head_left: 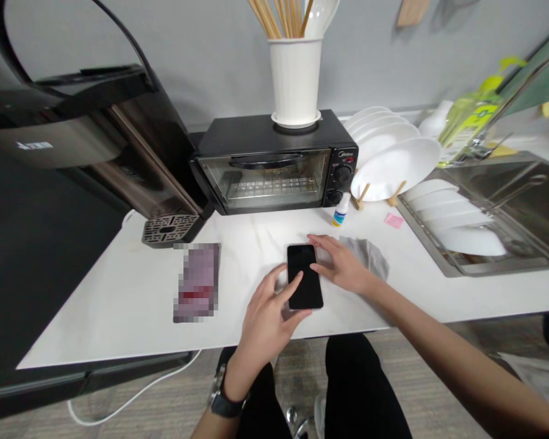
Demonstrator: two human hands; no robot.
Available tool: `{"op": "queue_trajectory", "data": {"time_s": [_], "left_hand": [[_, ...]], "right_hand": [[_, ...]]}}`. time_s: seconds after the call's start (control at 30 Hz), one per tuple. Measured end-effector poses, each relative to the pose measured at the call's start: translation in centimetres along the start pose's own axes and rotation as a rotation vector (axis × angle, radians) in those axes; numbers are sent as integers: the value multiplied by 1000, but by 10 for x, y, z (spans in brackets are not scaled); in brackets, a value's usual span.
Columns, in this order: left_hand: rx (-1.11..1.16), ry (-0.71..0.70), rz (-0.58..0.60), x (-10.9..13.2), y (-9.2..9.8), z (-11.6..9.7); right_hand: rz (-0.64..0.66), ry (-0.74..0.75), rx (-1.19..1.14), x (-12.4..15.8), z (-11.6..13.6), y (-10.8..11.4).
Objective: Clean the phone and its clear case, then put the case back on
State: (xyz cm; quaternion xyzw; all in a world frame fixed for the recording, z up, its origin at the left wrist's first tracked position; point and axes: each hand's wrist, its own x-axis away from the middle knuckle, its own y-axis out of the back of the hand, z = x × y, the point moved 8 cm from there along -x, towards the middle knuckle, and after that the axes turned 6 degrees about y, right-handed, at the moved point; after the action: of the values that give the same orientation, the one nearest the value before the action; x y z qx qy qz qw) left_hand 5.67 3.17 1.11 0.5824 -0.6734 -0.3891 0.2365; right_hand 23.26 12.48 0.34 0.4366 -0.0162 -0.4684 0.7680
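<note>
A black-screened smartphone point(305, 277) is on or just above the white countertop, near its front edge. My left hand point(266, 308) grips it from the left: the thumb is at the lower edge, the index finger reaches over the dark screen and other fingers are by the left side. From the right, my right hand point(341, 262) holds the upper corner, thumb on the screen and fingers along the top edge. A grey cloth point(368, 255) lies partly behind my right hand and forearm. Left of the phone rests a flat purple item point(199, 280), blurred by pixelation.
Behind stands a black toaster oven point(274, 164) carrying a white cup point(296, 79) of chopsticks. A small bottle point(341, 210) and pink note point(394, 220) sit nearby. White plates point(396, 164) stand racked beside the sink point(452, 268). A drink machine point(169, 183) is at left.
</note>
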Motion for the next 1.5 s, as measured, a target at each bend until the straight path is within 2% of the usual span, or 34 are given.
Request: {"op": "queue_trajectory", "data": {"time_s": [0.27,0.4,0.57,0.67,0.97,1.07,1.17,1.23,1.3,1.37,1.43,1.5], "left_hand": [[40,96,76,-24,-2,11],[14,67,158,-31,-5,12],[-53,19,249,-27,-7,13],[-70,-22,247,-24,-7,13],[-158,-34,264,-25,-15,19],[-210,-43,224,-22,-15,18],[-267,-33,167,-20,-16,17],[-284,-26,128,-20,-16,15],[-282,-26,92,-20,-16,13],[-265,-33,63,-21,-14,10],[-246,-38,47,-21,-14,9],[-229,-38,40,-21,-14,9]], "right_hand": [[-3,-5,46,-7,-5,-5],[38,-32,44,-9,-8,-7],[175,-38,5,11,10,-12],[223,-34,20,26,19,-19],[164,-34,80,25,23,-27],[55,-69,30,27,26,-11],[-216,-195,47,48,11,35],[-347,-263,225,72,-2,67],[-229,-222,369,86,-9,74],[-118,-168,448,90,-11,70],[-115,-130,497,80,-5,63],[-180,-121,494,56,5,53]]}}
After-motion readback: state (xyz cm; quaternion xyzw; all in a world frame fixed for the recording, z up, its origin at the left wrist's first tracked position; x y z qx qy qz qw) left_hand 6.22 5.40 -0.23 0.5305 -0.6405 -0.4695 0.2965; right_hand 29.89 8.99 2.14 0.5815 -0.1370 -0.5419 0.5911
